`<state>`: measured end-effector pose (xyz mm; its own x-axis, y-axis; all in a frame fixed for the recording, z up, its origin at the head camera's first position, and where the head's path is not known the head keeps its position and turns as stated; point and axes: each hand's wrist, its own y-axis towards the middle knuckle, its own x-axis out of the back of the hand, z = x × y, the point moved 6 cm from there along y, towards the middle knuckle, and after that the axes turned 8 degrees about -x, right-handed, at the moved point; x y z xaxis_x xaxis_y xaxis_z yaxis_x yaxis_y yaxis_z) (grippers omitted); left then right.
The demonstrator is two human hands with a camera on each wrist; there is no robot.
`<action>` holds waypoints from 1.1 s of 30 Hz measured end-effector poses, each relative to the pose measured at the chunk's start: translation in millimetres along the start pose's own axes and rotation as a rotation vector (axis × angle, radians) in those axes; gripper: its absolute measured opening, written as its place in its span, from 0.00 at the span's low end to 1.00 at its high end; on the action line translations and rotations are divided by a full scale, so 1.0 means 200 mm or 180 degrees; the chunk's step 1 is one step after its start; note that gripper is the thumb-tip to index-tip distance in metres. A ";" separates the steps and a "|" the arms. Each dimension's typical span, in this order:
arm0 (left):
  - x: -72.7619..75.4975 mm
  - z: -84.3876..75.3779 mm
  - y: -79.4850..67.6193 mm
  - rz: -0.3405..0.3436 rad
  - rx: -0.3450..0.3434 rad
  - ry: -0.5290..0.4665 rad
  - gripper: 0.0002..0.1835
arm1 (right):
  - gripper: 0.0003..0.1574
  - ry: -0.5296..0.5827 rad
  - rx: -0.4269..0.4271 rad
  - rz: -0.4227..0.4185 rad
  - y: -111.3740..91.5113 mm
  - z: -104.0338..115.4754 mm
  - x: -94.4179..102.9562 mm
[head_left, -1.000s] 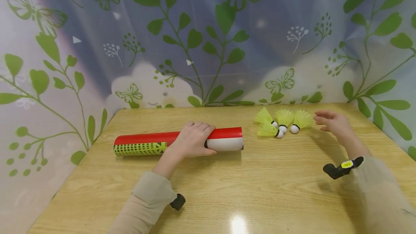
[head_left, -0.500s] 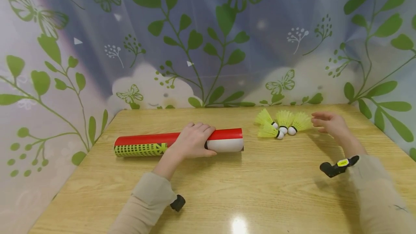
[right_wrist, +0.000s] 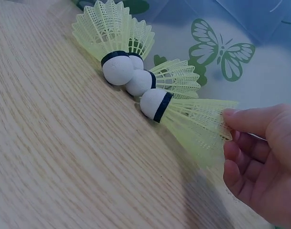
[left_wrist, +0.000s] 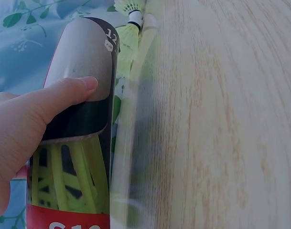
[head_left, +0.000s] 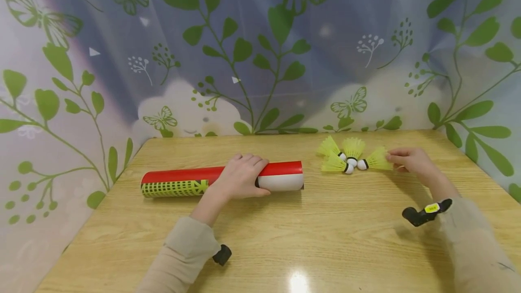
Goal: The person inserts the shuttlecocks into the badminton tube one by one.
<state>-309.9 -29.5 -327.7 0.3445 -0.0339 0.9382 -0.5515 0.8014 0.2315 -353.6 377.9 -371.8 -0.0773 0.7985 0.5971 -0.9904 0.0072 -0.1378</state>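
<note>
A red tube (head_left: 183, 175) with a yellow-green grid and a white end lies sideways on the table, printed with a shuttlecock picture in the left wrist view. Over its middle my left hand (head_left: 239, 176) grips it, thumb (left_wrist: 71, 93) along the near side. At the right, my right hand (head_left: 415, 164) pinches the skirt edge of a yellow shuttlecock (right_wrist: 193, 114) between thumb and fingers. Its white cork points left, toward the other yellow shuttlecocks (head_left: 353, 148), which lie close together with their corks inward.
The wooden table (head_left: 325, 229) runs back to a patterned curtain (head_left: 260, 58) with leaves and butterflies, which also hangs along both sides. Black wrist cameras (head_left: 425, 214) sit at both cuffs.
My right hand has moved slightly left and down and taken the rightmost shuttlecock's skirt. That shuttlecock has turned, its cork now pointing left. My left hand stays on the tube.
</note>
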 end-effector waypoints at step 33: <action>-0.01 -0.01 0.00 -0.0024 -0.0061 0.0004 0.39 | 0.25 0.0367 0.0303 -0.0045 -0.27 0.12 -0.10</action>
<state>-309.9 -27.5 -330.2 0.3496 -0.0392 0.9361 -0.5344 0.8123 0.2335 -300.7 346.0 -357.2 -0.0552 0.8625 0.5030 -0.9981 -0.0340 -0.0512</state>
